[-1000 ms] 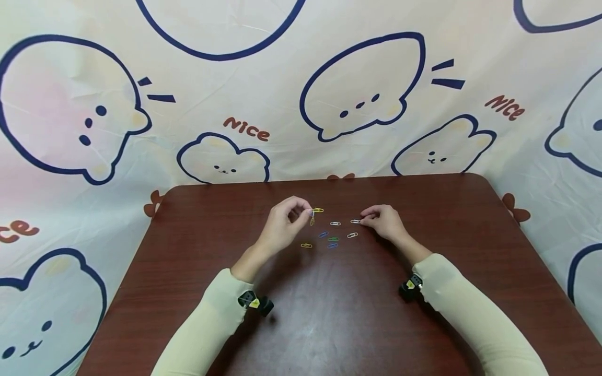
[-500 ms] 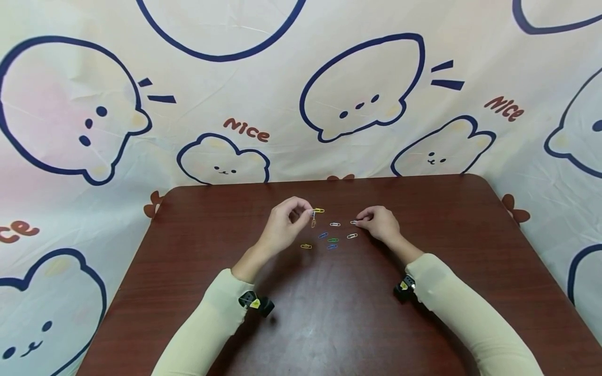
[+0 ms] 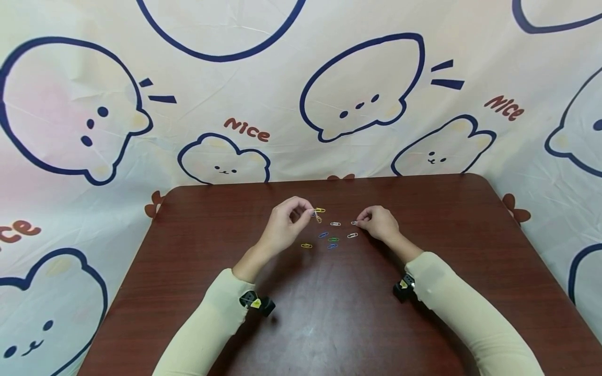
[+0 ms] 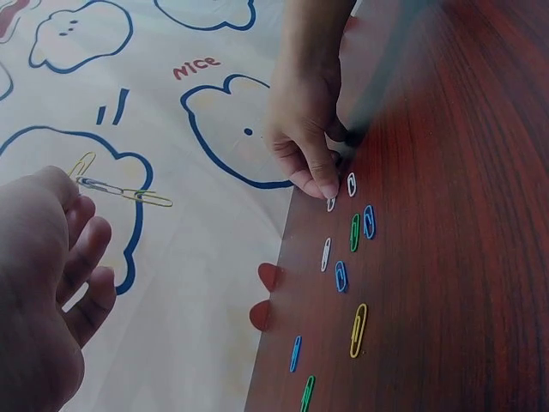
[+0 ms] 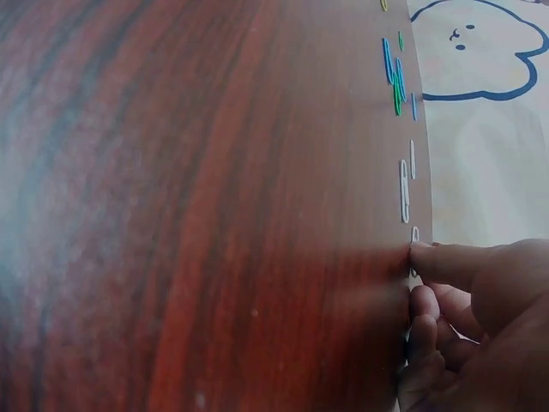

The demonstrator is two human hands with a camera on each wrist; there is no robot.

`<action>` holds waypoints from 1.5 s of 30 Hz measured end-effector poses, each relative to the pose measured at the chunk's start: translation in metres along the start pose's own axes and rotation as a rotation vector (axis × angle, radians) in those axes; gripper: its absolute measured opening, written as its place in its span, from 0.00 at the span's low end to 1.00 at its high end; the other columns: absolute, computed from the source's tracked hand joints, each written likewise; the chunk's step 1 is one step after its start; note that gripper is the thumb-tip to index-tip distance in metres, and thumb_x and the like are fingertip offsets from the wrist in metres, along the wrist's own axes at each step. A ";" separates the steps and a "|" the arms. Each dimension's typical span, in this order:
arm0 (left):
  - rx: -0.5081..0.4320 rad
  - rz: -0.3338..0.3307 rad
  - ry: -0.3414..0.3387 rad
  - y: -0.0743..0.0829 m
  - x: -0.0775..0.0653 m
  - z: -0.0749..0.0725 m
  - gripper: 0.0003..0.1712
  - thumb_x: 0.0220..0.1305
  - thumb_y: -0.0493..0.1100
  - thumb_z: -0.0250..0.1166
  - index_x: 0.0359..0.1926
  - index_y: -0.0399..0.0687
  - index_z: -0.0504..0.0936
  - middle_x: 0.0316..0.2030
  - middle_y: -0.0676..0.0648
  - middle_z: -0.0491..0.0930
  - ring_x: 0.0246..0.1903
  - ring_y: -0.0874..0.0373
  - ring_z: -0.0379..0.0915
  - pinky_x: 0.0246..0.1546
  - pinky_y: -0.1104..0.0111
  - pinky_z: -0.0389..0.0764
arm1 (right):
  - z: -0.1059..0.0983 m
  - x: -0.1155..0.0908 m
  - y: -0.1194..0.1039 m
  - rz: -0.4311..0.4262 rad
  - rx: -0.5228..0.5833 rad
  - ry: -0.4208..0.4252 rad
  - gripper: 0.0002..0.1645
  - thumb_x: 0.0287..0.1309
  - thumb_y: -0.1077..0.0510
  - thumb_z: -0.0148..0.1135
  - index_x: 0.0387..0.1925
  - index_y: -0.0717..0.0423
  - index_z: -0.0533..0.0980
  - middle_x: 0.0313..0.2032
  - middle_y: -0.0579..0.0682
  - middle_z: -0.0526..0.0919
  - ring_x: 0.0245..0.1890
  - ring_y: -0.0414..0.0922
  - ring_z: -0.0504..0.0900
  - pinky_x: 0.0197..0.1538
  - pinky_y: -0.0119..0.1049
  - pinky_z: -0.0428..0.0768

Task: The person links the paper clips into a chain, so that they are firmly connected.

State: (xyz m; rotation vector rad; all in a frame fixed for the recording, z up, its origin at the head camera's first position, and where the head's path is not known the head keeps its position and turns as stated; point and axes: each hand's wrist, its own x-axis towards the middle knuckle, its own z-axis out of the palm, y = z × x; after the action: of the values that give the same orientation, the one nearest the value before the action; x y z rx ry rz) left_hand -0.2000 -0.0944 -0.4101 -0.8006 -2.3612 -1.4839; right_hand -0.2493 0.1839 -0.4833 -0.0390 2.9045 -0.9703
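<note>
Seen from my head, my left hand (image 3: 282, 224) pinches a small paper-clip chain (image 4: 103, 185), which juts toward three o'clock. My right hand (image 3: 382, 223) grips a white clip (image 3: 353, 223) at its nine o'clock; a green clip (image 3: 333, 239) lies on the table (image 3: 305, 308) toward that one's eight.

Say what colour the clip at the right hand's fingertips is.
White; the paper clip shows best in the right wrist view.

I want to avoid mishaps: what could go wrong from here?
The left hand pinches a paper clip chain, which could slip or unhook. The right hand pinches a white paper clip, which might pop loose. A green paper clip and blue paper clip lie close together; a careless reach could nudge both.
</note>
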 end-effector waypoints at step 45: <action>-0.008 0.005 0.000 0.000 0.000 -0.001 0.02 0.70 0.35 0.65 0.40 0.39 0.82 0.32 0.48 0.79 0.30 0.57 0.71 0.31 0.70 0.74 | -0.060 -0.033 -0.034 -0.261 0.200 0.033 0.04 0.70 0.61 0.63 0.40 0.59 0.80 0.34 0.56 0.83 0.29 0.48 0.72 0.32 0.37 0.71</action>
State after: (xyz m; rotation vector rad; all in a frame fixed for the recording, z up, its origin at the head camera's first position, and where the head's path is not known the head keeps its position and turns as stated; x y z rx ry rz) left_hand -0.2004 -0.0955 -0.4092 -0.8074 -2.3528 -1.4919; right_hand -0.2209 0.1943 -0.4125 -0.4019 2.8647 -1.3073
